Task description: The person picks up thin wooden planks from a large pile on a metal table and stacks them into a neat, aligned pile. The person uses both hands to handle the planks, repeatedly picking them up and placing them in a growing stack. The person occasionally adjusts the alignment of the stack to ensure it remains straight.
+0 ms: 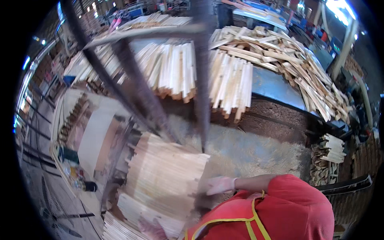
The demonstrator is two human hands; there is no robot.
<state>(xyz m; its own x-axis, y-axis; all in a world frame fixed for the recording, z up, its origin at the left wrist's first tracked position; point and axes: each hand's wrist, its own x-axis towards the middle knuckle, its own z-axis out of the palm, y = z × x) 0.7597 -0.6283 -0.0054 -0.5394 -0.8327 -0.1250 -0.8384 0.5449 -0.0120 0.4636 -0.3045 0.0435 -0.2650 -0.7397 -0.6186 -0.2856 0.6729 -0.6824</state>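
A stack of pale wooden strips (164, 176) lies side by side in front of me, its ends uneven. My left hand (153, 229), in a light pinkish glove, rests on the strips at the near edge with its fingers spread. Just off the stack's right end is my right hand (220, 185), also gloved, its fingers pointing left toward the strip ends. Blur smears those fingers, so whether they touch the wood cannot be made out. More strips (120, 228) lie at the lower left, beside my left hand.
Dark metal bars (202, 80) of a frame stand blurred before me. Behind, a blue-topped table (276, 86) bears rows of strips (230, 82) and a loose heap (276, 52). A bench with a white panel (94, 136) stands left. Sawdust covers the floor (256, 154); stacked wood (333, 149) is at right.
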